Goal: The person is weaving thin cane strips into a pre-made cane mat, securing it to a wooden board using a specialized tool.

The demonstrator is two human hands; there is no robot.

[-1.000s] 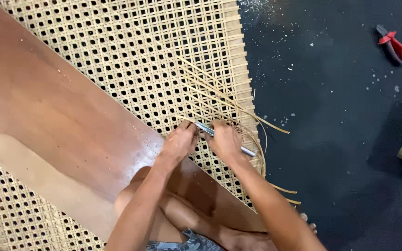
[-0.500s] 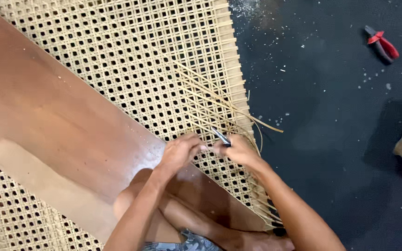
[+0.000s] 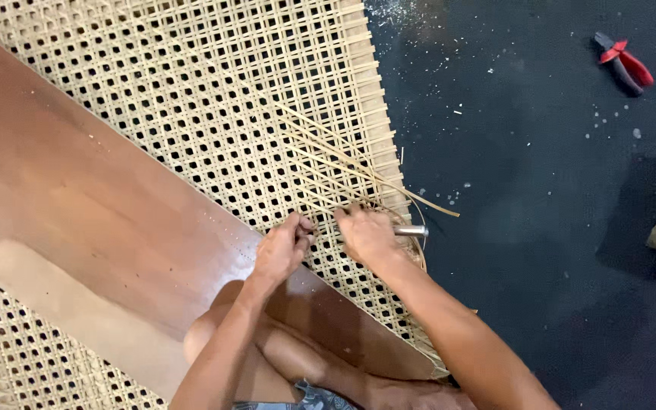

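Fingers (image 3: pixel 307 226) of the left hand (image 3: pixel 281 250) pinch together at the weave, apparently on a thin cane strand too fine to make out. The right hand (image 3: pixel 366 237) is curled shut around a metal tool (image 3: pixel 410 230), whose silvery end pokes out past the knuckles toward the dark floor (image 3: pixel 540 228).

Both hands rest on the woven cane panel (image 3: pixel 191 99), a pale straw-coloured sheet with an open, regular pattern of small holes, lying beside a broad brown wooden frame (image 3: pixel 77 205). Loose cane strands (image 3: pixel 358 163) run diagonally over the weave just above the fingers, their ends reaching past the panel's edge. Red-handled pliers (image 3: pixel 624 64) lie well apart on the floor.
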